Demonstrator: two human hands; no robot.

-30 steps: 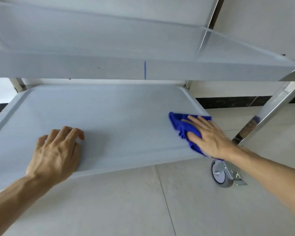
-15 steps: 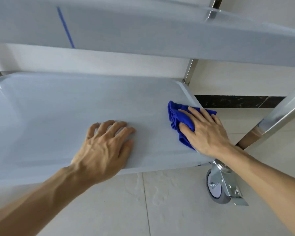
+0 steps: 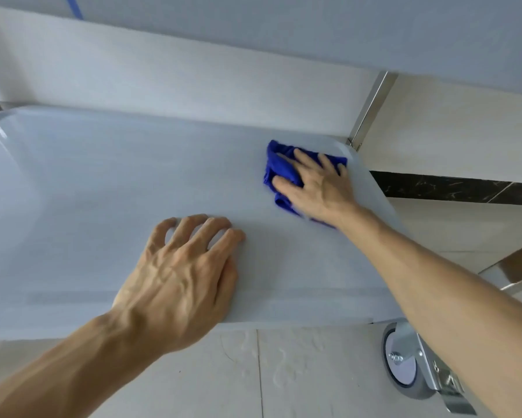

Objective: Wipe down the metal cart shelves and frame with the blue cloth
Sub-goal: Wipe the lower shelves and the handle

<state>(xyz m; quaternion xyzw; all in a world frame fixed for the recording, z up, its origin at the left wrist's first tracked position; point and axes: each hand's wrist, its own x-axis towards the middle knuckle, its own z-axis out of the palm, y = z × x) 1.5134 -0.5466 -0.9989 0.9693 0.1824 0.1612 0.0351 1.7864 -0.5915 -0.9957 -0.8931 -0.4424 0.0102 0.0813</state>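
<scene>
Head view: we are wiping the lower shelf (image 3: 103, 191); our right hand (image 3: 320, 188), fingers (image 3: 306, 158) flat, presses the blue cloth (image 3: 279, 167) right of centre. Left hand (image 3: 178, 282) braces, fingers spread. Next, sweep leftward.

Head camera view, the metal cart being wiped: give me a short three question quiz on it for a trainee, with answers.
1. True or false: the crumpled blue cloth lies near the right end of the lower grey metal shelf.
2. Which hand presses on the cloth? A) left hand B) right hand
3. Fill in: below the shelf's right front corner, on the tiled floor, stands a grey caster ____.

Key:
1. True.
2. B; the left hand rests flat on the bare shelf, holding nothing.
3. Wheel.
</scene>
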